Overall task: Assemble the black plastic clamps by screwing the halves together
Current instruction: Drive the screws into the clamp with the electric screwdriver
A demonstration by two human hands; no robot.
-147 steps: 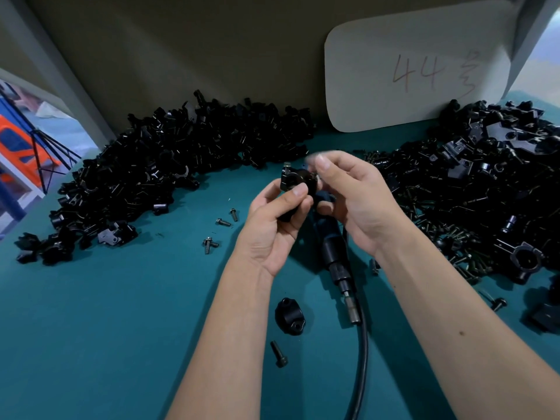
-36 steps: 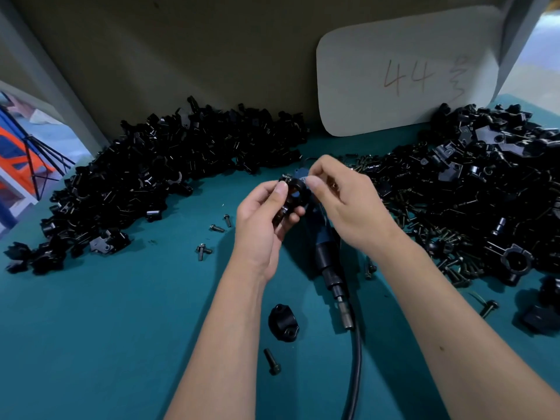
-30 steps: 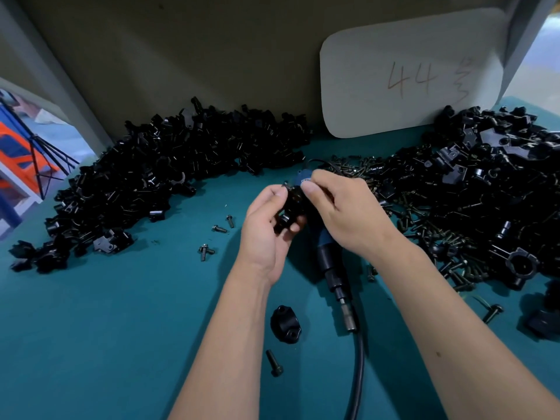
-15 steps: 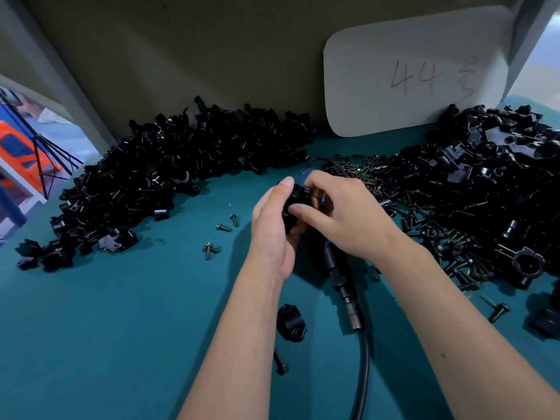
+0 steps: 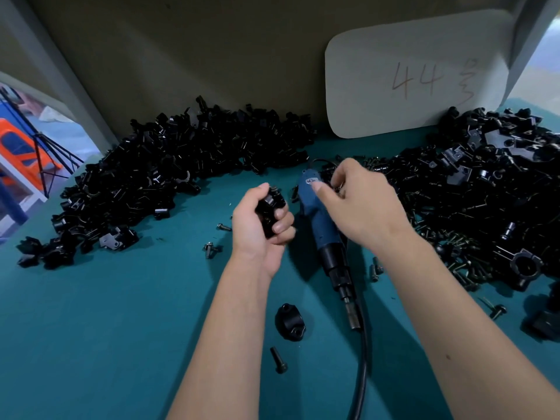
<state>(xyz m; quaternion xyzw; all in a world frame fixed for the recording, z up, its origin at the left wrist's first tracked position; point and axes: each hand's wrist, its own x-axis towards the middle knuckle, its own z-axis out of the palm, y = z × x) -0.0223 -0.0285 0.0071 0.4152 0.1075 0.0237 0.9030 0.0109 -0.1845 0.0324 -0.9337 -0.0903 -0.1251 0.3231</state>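
My left hand grips a black plastic clamp above the teal table, a screw head showing at the clamp's top. My right hand is just to the right of it, over the upper end of a blue electric screwdriver that lies on the table. Its thumb lies on the tool's label and its curled fingers are on the far side. A loose clamp half and a single black screw lie between my forearms.
A big heap of black clamp halves fills the back left. Another heap of clamp parts mixed with screws fills the right. Stray screws lie left of my left hand. The screwdriver's cable runs toward me. A white card leans on the back wall.
My hands have parted. The right hand let go of the clamp and moved right onto the screwdriver's top; the left hand keeps the clamp and has shifted slightly left.
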